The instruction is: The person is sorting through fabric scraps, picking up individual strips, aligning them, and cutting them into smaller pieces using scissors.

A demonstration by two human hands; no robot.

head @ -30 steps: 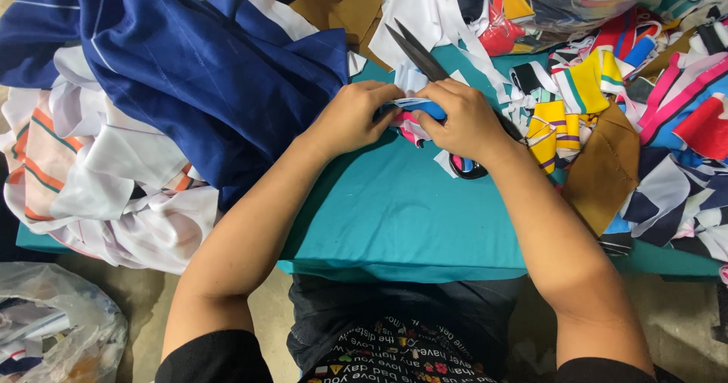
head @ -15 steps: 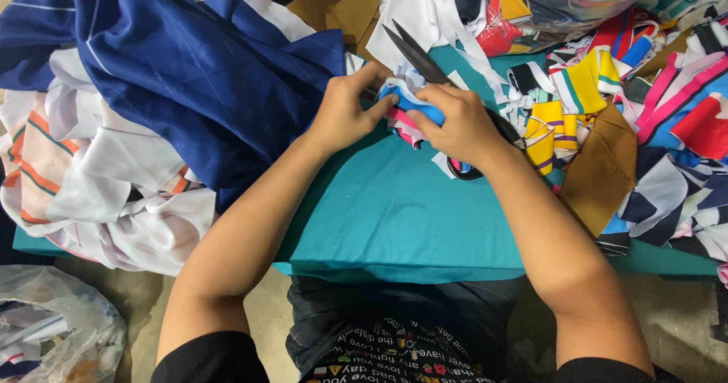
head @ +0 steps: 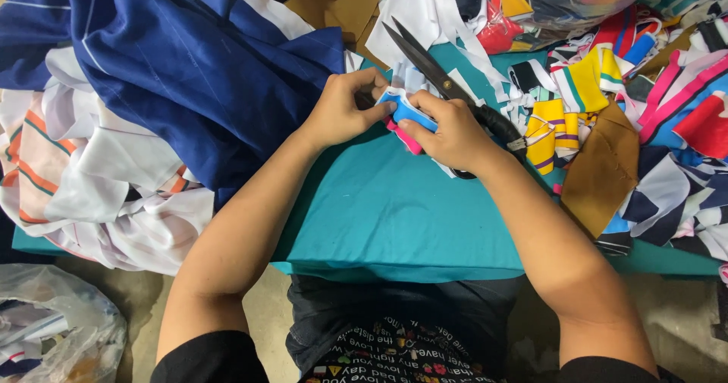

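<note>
My left hand (head: 347, 108) and my right hand (head: 449, 131) meet over a teal cloth-covered table (head: 394, 216). Between their fingertips they pinch a small folded fabric piece (head: 407, 114), blue and white on top with pink below. Large black scissors (head: 447, 87) lie under my right hand, blades slightly apart and pointing up-left, handles (head: 500, 129) by my right wrist. Whether my right hand grips the scissors is hidden.
A big navy and white garment (head: 174, 64) is heaped at left over striped white cloth (head: 83, 178). Several colourful fabric scraps (head: 637, 87) and a brown piece (head: 603, 174) crowd the right. A clear plastic bag (head: 53, 330) sits on the floor lower left.
Both hands have shifted slightly up and left with the fabric piece. The left fingers now pinch its edge closer to the scissor blades.
</note>
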